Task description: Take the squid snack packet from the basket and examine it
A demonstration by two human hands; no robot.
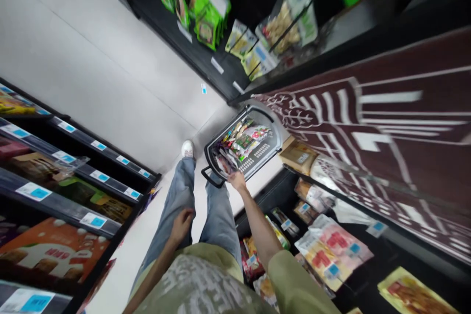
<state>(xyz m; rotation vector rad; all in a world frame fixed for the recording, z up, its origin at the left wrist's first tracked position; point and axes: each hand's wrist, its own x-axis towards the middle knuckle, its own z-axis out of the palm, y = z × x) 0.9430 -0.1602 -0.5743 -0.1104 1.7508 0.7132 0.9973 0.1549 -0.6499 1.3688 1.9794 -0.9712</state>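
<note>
A grey and black shopping basket stands on the floor in front of my feet, its black handle folded out on the near side. Several colourful snack packets lie inside it. My right hand reaches down over the near rim, fingers closed on a dark plastic packet at the basket's near-left end; its print is too small to read. Beside my left thigh hangs my left hand, its fingers curled in, with nothing visible in them.
Store shelves with price tags rise on the left. Green snack bags and a nut packet hang at the top. On the right are a brown printed panel, a cardboard box and hanging pink packs. My white shoe is near the basket.
</note>
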